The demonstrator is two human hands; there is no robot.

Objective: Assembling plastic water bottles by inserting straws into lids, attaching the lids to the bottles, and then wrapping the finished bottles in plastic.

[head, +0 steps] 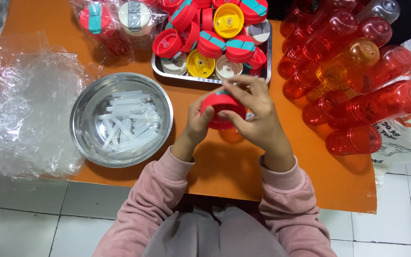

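Both hands meet over the orange table [224,166] around a red round bottle lid [220,105] with a teal tab. My left hand [197,124] grips the lid's left rim with thumb on top. My right hand [255,112] holds its right side, fingers curled over the top edge. Under the lid a small orange piece shows, partly hidden. A steel bowl [84,107] with several clear plastic straws [127,121] sits to the left of my hands.
A metal tray [267,52] at the back holds several red, yellow and white lids. Red and orange transparent bottles [353,71] lie piled at the right. Clear plastic bags [22,114] lie at the left, and wrapped lidded bottles [115,24] at the back left.
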